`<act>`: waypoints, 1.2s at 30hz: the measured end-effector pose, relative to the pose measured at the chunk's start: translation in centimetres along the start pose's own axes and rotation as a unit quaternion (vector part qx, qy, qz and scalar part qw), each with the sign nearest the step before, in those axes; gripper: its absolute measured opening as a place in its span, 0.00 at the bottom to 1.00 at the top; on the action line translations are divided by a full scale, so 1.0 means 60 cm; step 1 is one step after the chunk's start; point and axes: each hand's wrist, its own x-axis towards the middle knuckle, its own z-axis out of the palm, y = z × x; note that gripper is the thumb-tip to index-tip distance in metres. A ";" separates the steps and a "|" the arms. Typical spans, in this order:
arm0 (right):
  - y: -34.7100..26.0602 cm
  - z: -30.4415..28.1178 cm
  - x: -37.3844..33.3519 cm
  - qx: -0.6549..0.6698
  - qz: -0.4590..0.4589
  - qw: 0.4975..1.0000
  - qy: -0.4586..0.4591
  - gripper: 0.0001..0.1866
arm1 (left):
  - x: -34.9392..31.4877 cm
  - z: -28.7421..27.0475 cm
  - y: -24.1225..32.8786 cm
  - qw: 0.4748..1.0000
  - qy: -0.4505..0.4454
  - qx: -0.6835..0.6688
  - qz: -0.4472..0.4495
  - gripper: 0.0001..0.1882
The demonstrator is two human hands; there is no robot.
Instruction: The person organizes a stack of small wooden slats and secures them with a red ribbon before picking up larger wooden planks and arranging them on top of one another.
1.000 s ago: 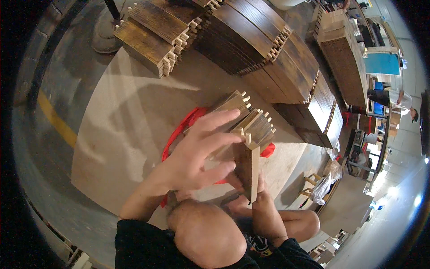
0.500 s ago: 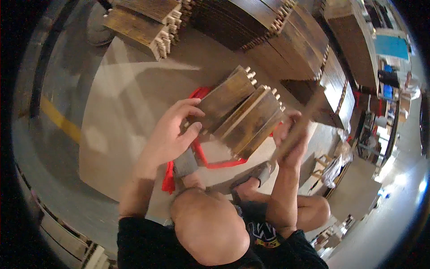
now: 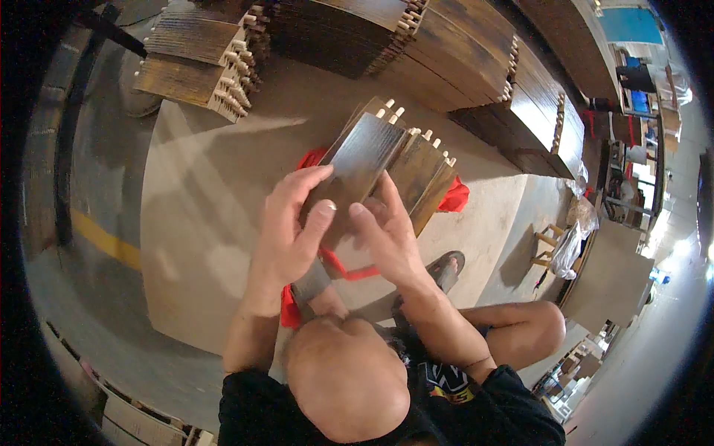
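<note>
A dark brown wooden board (image 3: 366, 149) with pale dowel pins at its far end lies on top of a small stack in front of me. My left hand (image 3: 294, 227) grips its left edge, thumb over the near end. On its right edge is my right hand (image 3: 390, 234), fingers closed around the side and thumb on top. Close beside it, to the right, is a second row of doweled boards (image 3: 422, 169). A red strap (image 3: 349, 271) runs beneath the stack and shows on both sides.
Larger stacks of doweled boards (image 3: 476, 63) stand along the far side, with another pile (image 3: 186, 78) at the far left. A flat tan sheet (image 3: 201, 245) lies under the work. My sandaled foot (image 3: 448, 269) and a small wooden stool (image 3: 549, 249) are to the right.
My right hand has come in from the right, where it held a blurred wooden piece. A darker board now tops the left row, and both hands are at it.
</note>
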 end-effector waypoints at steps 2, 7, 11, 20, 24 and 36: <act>0.004 0.001 0.002 0.004 -0.032 0.999 -0.007 0.39 | 0.008 0.007 0.016 0.997 -0.033 0.062 -0.034 0.21; -0.004 -0.007 0.005 0.058 -0.073 0.996 0.003 0.40 | 0.039 0.028 0.019 0.998 0.030 0.048 -0.010 0.20; -0.023 -0.053 -0.010 -0.347 -0.193 0.902 0.170 0.32 | 0.040 0.027 0.003 0.992 0.054 0.113 -0.021 0.17; 0.105 -0.223 0.043 0.088 -0.091 0.945 0.303 0.25 | 0.033 0.046 -0.051 0.997 0.006 0.047 -0.053 0.26; 0.274 -0.233 0.089 0.187 0.003 0.952 0.242 0.36 | 0.038 0.069 -0.045 0.997 0.008 0.053 -0.058 0.28; 0.308 -0.214 0.090 0.369 0.059 0.919 0.127 0.38 | 0.045 0.057 -0.167 0.776 -0.057 -0.446 -0.442 0.31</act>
